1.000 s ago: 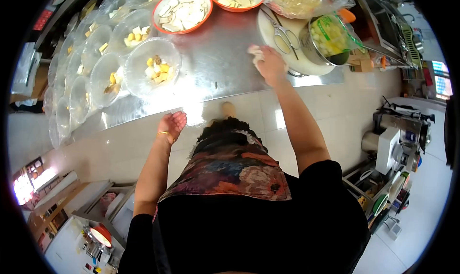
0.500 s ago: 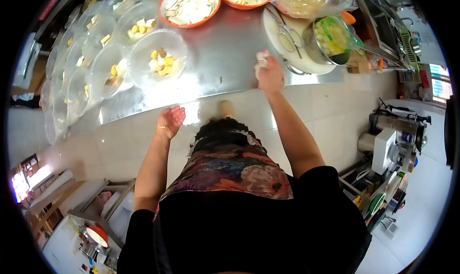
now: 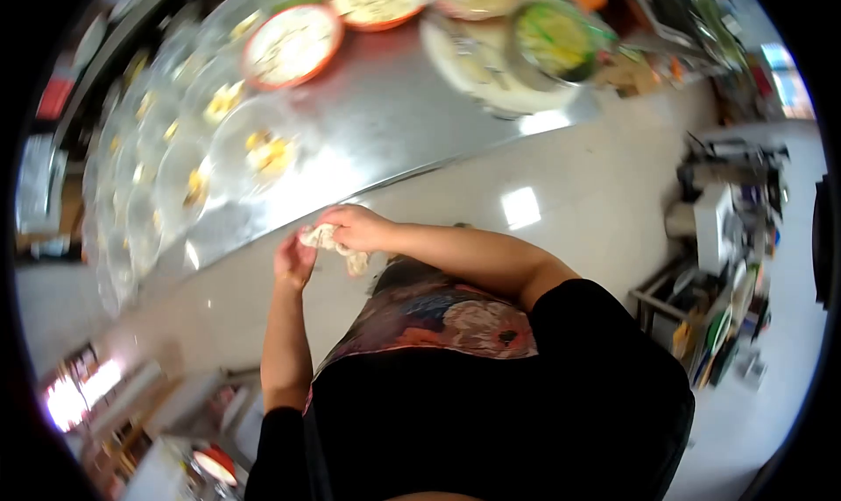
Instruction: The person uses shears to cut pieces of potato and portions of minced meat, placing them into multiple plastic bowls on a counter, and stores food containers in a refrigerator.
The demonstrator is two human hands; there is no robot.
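A crumpled whitish cloth [image 3: 326,236] is between my two hands, just off the front edge of the metal table [image 3: 385,124]. My right hand [image 3: 357,227] is closed on it, and a loose end hangs below the fingers. My left hand [image 3: 296,257] has its fingers bent around the cloth's left end. Beyond the hands, on the table, stands a clear plastic bowl [image 3: 229,161] with yellow and white chunks in it.
More clear bowls with food pieces crowd the table's left side. Two red-rimmed bowls [image 3: 335,47] of pale slices stand at the back. To the right are a white round board [image 3: 438,50] with scissors and a metal pot [image 3: 523,60] holding a green-printed bag.
My right hand has moved left from the table near the board, bringing the cloth to my left hand. My left hand has closed on the cloth. The view has turned and shifted.
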